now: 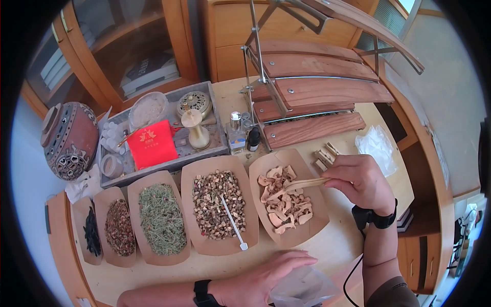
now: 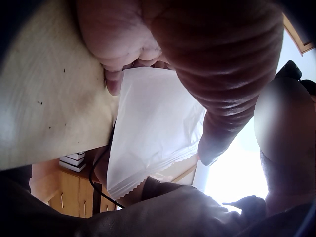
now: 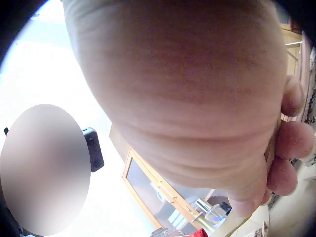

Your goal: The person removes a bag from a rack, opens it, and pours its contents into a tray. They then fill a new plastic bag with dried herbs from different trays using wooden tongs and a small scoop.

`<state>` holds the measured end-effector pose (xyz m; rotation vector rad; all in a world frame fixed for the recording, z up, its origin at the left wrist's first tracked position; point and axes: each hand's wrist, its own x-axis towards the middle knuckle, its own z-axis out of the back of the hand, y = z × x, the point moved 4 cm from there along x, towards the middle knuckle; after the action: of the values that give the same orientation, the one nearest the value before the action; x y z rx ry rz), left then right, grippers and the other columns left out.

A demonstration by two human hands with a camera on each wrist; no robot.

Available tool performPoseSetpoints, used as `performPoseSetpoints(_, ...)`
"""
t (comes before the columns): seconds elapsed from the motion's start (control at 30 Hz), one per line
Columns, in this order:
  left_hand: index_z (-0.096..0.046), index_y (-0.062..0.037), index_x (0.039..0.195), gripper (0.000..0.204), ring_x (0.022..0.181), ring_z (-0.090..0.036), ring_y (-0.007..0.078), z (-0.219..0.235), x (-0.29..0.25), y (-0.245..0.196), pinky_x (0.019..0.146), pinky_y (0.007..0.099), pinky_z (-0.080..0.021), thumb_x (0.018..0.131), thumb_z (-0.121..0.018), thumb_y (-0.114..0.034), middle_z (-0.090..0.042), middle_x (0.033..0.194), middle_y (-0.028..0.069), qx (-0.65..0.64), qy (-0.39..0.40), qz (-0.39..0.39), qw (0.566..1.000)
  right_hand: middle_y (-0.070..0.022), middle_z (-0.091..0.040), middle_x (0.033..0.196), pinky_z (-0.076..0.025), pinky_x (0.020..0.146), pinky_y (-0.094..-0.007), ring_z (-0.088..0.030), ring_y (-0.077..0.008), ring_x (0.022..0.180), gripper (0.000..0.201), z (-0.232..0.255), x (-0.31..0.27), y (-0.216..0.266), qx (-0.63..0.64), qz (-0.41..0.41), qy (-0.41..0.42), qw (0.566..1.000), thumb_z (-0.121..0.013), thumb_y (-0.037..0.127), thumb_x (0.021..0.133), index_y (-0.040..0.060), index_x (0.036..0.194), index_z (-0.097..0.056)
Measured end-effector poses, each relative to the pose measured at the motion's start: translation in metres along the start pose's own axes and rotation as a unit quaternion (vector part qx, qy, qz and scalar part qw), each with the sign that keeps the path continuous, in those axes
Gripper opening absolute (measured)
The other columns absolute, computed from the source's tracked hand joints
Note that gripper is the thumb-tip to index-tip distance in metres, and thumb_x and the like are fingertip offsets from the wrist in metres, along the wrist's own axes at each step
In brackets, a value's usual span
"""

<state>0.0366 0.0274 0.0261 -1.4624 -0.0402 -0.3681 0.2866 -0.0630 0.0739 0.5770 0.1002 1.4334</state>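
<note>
My right hand (image 1: 358,181) pinches a slim, light wooden utensil (image 1: 309,182) by its handle. Its far end dips among pale dried slices (image 1: 286,212) in the rightmost brown paper tray (image 1: 318,217); the tip's shape blends in with them. Near the table's front edge, my left hand (image 1: 261,279) grips a white translucent bag (image 1: 302,289). In the left wrist view the bag (image 2: 153,123) shows a zigzag-cut edge, with fingers behind it and the thumb along its side. The right wrist view shows curled fingertips (image 3: 294,140) beside the thumb.
Several more paper trays hold chopped pieces (image 1: 212,197), green herb (image 1: 161,220), reddish bits (image 1: 120,227) and dark strips (image 1: 92,233). A white stick (image 1: 234,225) lies across the chopped pieces. Behind stand a grey tray (image 1: 220,146) with a red pouch (image 1: 153,145), small bottles (image 1: 236,135) and a wooden rack (image 1: 327,92).
</note>
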Motion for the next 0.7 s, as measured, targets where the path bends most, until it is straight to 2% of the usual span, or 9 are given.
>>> performPoseSetpoints(0.1, -0.041, 0.0013, 0.151, 0.104, 0.14, -0.046, 0.0357, -0.003, -0.001, 0.005, 0.117, 0.0446, -0.037, 0.073, -0.095, -0.041, -0.046, 0.147, 0.0211, -0.021, -0.011, -0.02, 1.0, -0.0129, -0.066, 0.08, -0.05, 0.061, -0.0404, -0.063, -0.0348, 0.07, 0.016, 0.0, -0.001, 0.0, 0.038, -0.011, -0.003, 0.999, -0.08, 0.008, 0.083, -0.0012, 0.094, -0.075)
performPoseSetpoints(0.43, -0.041, 0.0012, 0.151, 0.104, 0.139, -0.046, 0.0354, -0.005, -0.001, 0.006, 0.116, 0.0446, -0.038, 0.073, -0.095, -0.04, -0.046, 0.146, 0.021, -0.026, -0.011, -0.025, 0.999, -0.0136, -0.065, 0.079, -0.05, 0.061, -0.0384, -0.063, -0.0341, 0.07, 0.015, 0.003, 0.0, 0.001, 0.044, -0.024, 0.001, 0.999, -0.08, 0.006, 0.084, -0.0023, 0.095, -0.074)
performPoseSetpoints(0.53, -0.041, 0.0011, 0.151, 0.105, 0.139, -0.046, 0.0357, -0.004, 0.0, 0.006, 0.116, 0.045, -0.038, 0.073, -0.096, -0.041, -0.046, 0.146, 0.0211, -0.019, -0.009, -0.025, 0.999, -0.0122, -0.067, 0.078, -0.049, 0.06, -0.0349, -0.064, -0.0291, 0.068, 0.015, 0.009, -0.002, 0.005, 0.105, -0.025, -0.026, 0.994, -0.081, 0.007, 0.084, -0.0025, 0.094, -0.075)
performPoseSetpoints(0.6, -0.041, 0.0011, 0.151, 0.106, 0.139, -0.046, 0.036, -0.001, 0.001, 0.003, 0.116, 0.0453, -0.038, 0.072, -0.096, -0.042, -0.046, 0.147, 0.0212, -0.016, -0.007, -0.024, 1.0, -0.011, -0.069, 0.077, -0.048, 0.058, -0.0314, -0.065, -0.0228, 0.065, 0.016, 0.017, -0.007, 0.008, 0.218, 0.02, -0.077, 0.973, -0.083, 0.008, 0.083, -0.003, 0.093, -0.078)
performPoseSetpoints(0.7, -0.041, 0.0011, 0.151, 0.106, 0.141, -0.045, 0.0367, 0.001, 0.002, 0.002, 0.117, 0.046, -0.037, 0.071, -0.096, -0.043, -0.045, 0.148, 0.0218, 0.003, 0.009, 0.001, 1.0, -0.0112, -0.072, 0.077, -0.047, 0.057, -0.0303, -0.065, -0.0195, 0.063, 0.018, 0.02, -0.01, 0.013, 0.275, 0.056, -0.088, 0.956, -0.086, 0.008, 0.081, -0.0041, 0.093, -0.08)
